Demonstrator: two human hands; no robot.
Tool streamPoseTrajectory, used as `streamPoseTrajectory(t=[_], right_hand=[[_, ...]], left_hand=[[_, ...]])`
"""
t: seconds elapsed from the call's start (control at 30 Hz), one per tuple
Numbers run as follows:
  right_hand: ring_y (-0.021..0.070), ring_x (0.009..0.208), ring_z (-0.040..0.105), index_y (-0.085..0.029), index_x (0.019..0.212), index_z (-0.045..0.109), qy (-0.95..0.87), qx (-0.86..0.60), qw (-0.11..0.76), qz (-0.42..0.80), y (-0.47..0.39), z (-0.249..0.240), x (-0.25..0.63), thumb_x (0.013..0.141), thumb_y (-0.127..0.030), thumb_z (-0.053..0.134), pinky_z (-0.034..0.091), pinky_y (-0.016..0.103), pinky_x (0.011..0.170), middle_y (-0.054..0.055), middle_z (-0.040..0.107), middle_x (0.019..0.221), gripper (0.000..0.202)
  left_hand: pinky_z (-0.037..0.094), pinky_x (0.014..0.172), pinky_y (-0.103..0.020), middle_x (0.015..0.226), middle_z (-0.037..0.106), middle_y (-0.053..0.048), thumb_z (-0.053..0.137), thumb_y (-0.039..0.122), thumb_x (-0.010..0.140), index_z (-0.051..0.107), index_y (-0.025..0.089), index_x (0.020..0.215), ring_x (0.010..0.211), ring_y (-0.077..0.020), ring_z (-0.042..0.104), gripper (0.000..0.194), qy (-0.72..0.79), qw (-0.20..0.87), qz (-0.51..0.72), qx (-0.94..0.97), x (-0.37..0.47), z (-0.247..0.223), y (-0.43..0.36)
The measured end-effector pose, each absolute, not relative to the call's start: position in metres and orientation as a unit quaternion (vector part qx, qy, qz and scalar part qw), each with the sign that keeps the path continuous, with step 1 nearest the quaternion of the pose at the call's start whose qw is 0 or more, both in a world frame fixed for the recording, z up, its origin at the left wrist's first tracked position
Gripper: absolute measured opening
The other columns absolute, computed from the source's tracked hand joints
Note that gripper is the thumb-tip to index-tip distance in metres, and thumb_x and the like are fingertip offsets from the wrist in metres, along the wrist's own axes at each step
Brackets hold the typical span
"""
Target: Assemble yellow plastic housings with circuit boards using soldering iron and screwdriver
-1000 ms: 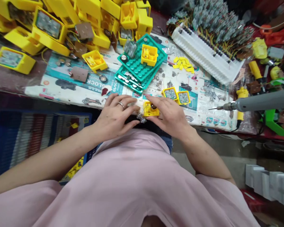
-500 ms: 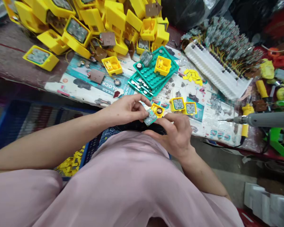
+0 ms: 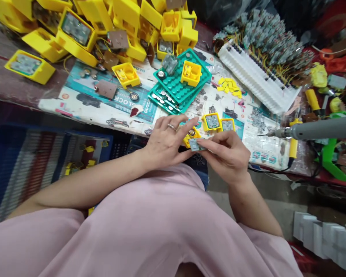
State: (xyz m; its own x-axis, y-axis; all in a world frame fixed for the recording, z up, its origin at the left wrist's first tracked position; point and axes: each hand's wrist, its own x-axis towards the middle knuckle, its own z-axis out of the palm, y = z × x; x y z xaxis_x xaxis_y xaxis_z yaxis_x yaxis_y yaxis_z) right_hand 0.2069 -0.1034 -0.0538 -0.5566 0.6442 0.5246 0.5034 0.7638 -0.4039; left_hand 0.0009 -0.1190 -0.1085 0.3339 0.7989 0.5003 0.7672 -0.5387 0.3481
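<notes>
Left hand point(image 3: 170, 142): spreads thumb and forefinger around a small yellow case point(image 3: 187, 140); grip partly hidden, impossible to judge.
Right hand point(image 3: 229, 154): pinches a grey-green board point(image 3: 193, 145) between thumb and fingers, just beside the yellow case.
Place of the yellow case: at the near edge of the workbench point(image 3: 5, 84), open side up, round metal part point(image 3: 192, 132) inside.
Filled boxes point(image 3: 212, 121): stand as a pair just beyond the right hand.
Grey pen-shaped tool point(image 3: 314, 130): juts in over the right edge.
Green trays point(image 3: 173, 85): lie stacked farther back, bearing an open yellow box point(image 3: 191, 74).
White rack point(image 3: 256, 75): slants near the far right corner.
Yellow housings point(image 3: 125, 17): crowd the far left edge.
</notes>
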Motion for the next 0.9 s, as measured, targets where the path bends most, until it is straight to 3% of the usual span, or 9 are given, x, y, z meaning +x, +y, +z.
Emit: streamPoseTrajectory(t=[0.13,0.27,0.37,0.47,0.53,0.6,0.7,0.77,0.9], right_hand=[[0.0085,0.060,0.062,-0.027,0.111,0.073,-0.888,-0.321,0.303,0.128,-0.103,-0.047,0.210,0.089,-0.018,0.068,0.050,0.020,0.058,-0.003,0.067,0.070,0.024],[0.0101,0.068,0.068,-0.024,0.110,0.072,-0.849,-0.345,0.266,0.299,-0.096,-0.039,0.220,0.084,-0.029,0.076,0.055,0.020,0.062,0.001,0.076,0.090,0.026],[0.0100,0.067,0.068,-0.022,0.104,0.073,-0.816,-0.360,0.230,0.388,-0.089,-0.039,0.222,0.080,-0.041,0.079,0.055,0.020,0.058,0.003,0.075,0.094,0.031],[0.0089,0.068,0.066,-0.023,0.103,0.069,-0.792,-0.396,0.230,0.403,-0.084,-0.042,0.217,0.086,-0.034,0.073,0.054,0.020,0.059,0.000,0.073,0.092,0.021],[0.0091,0.070,0.066,-0.023,0.109,0.064,-0.778,-0.407,0.233,0.417,-0.081,-0.042,0.212,0.083,-0.030,0.074,0.054,0.020,0.059,-0.001,0.071,0.092,0.029],[0.0091,0.071,0.066,-0.023,0.108,0.062,-0.777,-0.408,0.223,0.425,-0.080,-0.042,0.207,0.080,-0.028,0.076,0.054,0.019,0.059,-0.001,0.071,0.091,0.032],[0.0074,0.068,0.066,-0.021,0.101,0.064,-0.773,-0.413,0.218,0.430,-0.079,-0.040,0.204,0.081,-0.027,0.075,0.055,0.018,0.059,0.000,0.073,0.095,0.024],[0.0069,0.067,0.066,-0.021,0.101,0.066,-0.758,-0.419,0.236,0.440,-0.079,-0.041,0.202,0.081,-0.028,0.076,0.056,0.018,0.059,0.001,0.074,0.097,0.023],[0.0066,0.064,0.067,-0.021,0.102,0.068,-0.752,-0.423,0.248,0.440,-0.077,-0.040,0.200,0.081,-0.028,0.076,0.057,0.017,0.059,0.000,0.076,0.095,0.023]], left_hand=[[0.042,0.088,-0.045,0.118,0.065,-0.017,0.054,0.059,0.089,0.043,0.011,0.146,0.106,-0.0319,0.058,0.075,0.473,0.030,0.300,0.828,0.015,-0.113,-0.110],[0.045,0.090,-0.041,0.121,0.067,-0.017,0.056,0.039,0.091,0.030,0.008,0.153,0.108,-0.0297,0.059,0.074,0.410,0.115,0.258,0.867,0.000,-0.105,-0.097],[0.048,0.090,-0.034,0.126,0.066,-0.014,0.061,0.026,0.089,0.019,0.014,0.158,0.109,-0.0254,0.061,0.081,0.330,0.195,0.190,0.904,-0.022,-0.089,-0.081],[0.049,0.086,-0.028,0.130,0.065,-0.012,0.059,0.014,0.088,0.013,0.024,0.160,0.109,-0.0215,0.064,0.086,0.266,0.231,0.116,0.929,-0.040,-0.072,-0.067],[0.050,0.087,-0.029,0.132,0.064,-0.010,0.055,0.010,0.088,0.012,0.028,0.160,0.112,-0.0209,0.063,0.086,0.245,0.232,0.092,0.937,-0.048,-0.065,-0.063],[0.049,0.094,-0.033,0.137,0.061,-0.011,0.057,0.014,0.087,0.019,0.028,0.159,0.120,-0.0232,0.060,0.082,0.254,0.216,0.100,0.938,-0.051,-0.064,-0.068],[0.045,0.103,-0.045,0.144,0.052,-0.016,0.066,0.040,0.086,0.032,0.022,0.154,0.130,-0.0318,0.052,0.078,0.353,0.159,0.184,0.904,-0.047,-0.074,-0.089],[0.044,0.102,-0.049,0.137,0.055,-0.017,0.065,0.054,0.083,0.035,0.019,0.151,0.123,-0.0334,0.054,0.083,0.446,0.113,0.262,0.848,-0.037,-0.087,-0.105],[0.043,0.094,-0.047,0.123,0.059,-0.015,0.063,0.058,0.082,0.040,0.017,0.148,0.110,-0.0313,0.056,0.082,0.515,0.087,0.288,0.803,-0.015,-0.106,-0.122]])
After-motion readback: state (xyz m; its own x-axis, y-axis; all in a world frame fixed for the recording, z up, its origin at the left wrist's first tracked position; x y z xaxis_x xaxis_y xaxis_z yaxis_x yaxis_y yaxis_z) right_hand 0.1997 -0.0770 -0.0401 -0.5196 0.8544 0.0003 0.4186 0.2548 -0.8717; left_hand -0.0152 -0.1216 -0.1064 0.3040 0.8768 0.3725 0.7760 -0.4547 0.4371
